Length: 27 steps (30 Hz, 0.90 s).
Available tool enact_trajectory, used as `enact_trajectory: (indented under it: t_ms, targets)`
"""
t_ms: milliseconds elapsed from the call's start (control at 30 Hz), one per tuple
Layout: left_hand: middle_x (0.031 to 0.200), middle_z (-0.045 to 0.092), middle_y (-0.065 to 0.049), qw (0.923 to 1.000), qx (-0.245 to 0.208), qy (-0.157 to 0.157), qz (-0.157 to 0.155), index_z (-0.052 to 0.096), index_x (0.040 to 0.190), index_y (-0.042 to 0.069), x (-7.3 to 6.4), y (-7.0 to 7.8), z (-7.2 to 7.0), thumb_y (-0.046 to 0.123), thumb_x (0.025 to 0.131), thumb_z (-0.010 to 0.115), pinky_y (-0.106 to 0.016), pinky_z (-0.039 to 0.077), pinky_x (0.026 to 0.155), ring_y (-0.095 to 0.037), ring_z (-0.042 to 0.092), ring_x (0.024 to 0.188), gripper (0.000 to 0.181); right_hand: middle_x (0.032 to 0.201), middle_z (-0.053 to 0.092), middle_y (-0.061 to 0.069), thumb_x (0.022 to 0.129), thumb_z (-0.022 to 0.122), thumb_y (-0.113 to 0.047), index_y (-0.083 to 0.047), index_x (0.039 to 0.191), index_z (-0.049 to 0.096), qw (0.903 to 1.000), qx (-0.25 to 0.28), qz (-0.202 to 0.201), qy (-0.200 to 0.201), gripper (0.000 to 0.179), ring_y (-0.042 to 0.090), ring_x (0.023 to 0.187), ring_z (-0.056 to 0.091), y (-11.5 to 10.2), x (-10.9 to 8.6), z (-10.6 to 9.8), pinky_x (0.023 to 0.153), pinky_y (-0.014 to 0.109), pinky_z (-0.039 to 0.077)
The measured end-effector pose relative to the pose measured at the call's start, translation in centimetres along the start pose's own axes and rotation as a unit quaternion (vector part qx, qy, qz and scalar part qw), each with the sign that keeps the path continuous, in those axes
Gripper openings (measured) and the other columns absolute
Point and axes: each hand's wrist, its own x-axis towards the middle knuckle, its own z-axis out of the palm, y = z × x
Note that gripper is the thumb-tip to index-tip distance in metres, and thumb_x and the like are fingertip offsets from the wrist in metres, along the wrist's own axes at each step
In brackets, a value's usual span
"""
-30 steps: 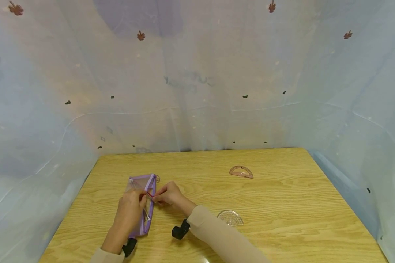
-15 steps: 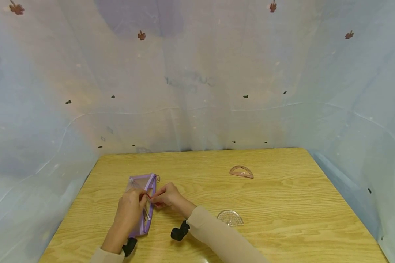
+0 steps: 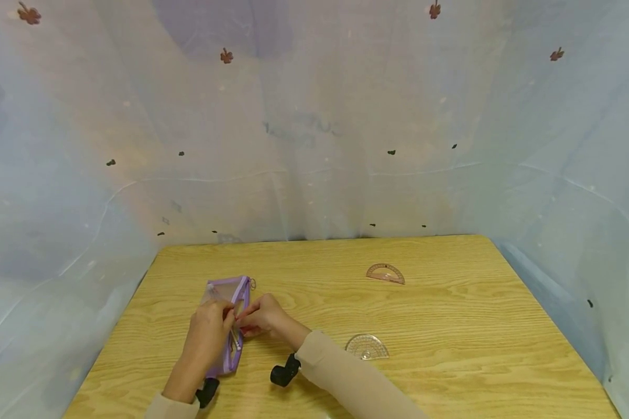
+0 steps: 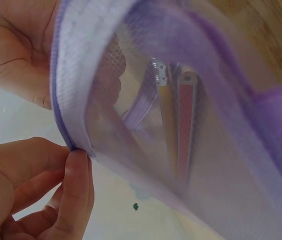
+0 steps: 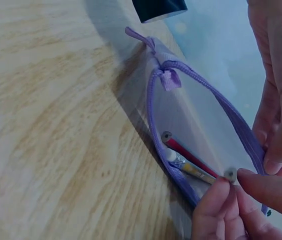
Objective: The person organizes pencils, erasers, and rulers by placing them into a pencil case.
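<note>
A purple-edged mesh zip pouch (image 3: pixel 225 287) lies at the left of the table, its mouth spread. My left hand (image 3: pixel 208 326) pinches one edge of that mouth between thumb and finger, plain in the left wrist view. Inside the pouch are a red-striped pencil (image 5: pixel 191 156) and a pencil with a white eraser and silver ferrule (image 5: pixel 186 165). At the mouth, my right hand (image 3: pixel 264 316) pinches a pencil by its round grey end (image 5: pixel 230 174); the rest of it is hidden by the fingers and pouch.
A clear protractor (image 3: pixel 367 347) lies right of the right forearm, near the sleeve. Farther back lies a pinkish protractor (image 3: pixel 385 273). A ring (image 3: pixel 253 283) hangs at the pouch's far end. Pale patterned cloth (image 3: pixel 320 145) rises behind the wooden table (image 3: pixel 451 326).
My right hand has moved slightly left and nearer into the pouch's mouth. The red pencil seen between the hands earlier has slid out of sight in the head view. My left hand stays put.
</note>
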Motion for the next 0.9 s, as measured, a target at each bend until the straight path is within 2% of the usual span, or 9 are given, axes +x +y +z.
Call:
enact_trajectory:
  t_ms: [133,267,500,900]
  targets:
    - [0.082,0.068,-0.019,1.0000,0.002,0.002,0.000,0.072,0.088,-0.008,0.07,0.11,0.03,-0.004,0.083,0.074,-0.046,0.055,0.065,-0.034,0.067,0.077,0.006,0.078,0.072,0.016,0.084,0.069,0.014,0.013,0.090,0.073,0.9998,0.014,0.000,-0.014,0.007,0.020,0.061,0.068,0.13,-0.07,0.05,0.066,0.038,0.060]
    - [0.081,0.067,-0.018,1.0000,0.004,0.003,0.002,0.072,0.087,-0.008,0.15,0.16,0.07,-0.004,0.082,0.075,-0.046,0.055,0.064,-0.033,0.066,0.075,0.007,0.078,0.072,0.015,0.084,0.068,0.015,0.013,0.091,0.072,0.9996,0.016,-0.002,-0.023,0.008,0.019,0.060,0.068,0.31,0.02,0.11,0.064,0.036,0.060]
    - [0.079,0.066,-0.017,1.0000,0.003,-0.001,0.001,0.072,0.089,-0.008,0.14,0.13,-0.04,-0.003,0.084,0.075,-0.043,0.054,0.061,-0.030,0.065,0.072,0.007,0.083,0.073,0.021,0.085,0.068,0.014,0.014,0.092,0.072,0.9996,0.018,-0.004,-0.020,0.008,0.021,0.062,0.069,0.26,0.14,0.02,0.065,0.036,0.060]
    - [0.079,0.066,-0.017,1.0000,0.006,-0.005,0.004,0.072,0.088,-0.009,-0.12,0.12,-0.12,-0.005,0.083,0.074,-0.038,0.054,0.057,-0.028,0.065,0.070,0.007,0.082,0.073,0.018,0.085,0.070,0.012,0.013,0.090,0.072,0.9997,0.014,-0.005,-0.017,0.006,0.033,0.073,0.072,0.04,-0.32,-0.43,0.070,0.042,0.060]
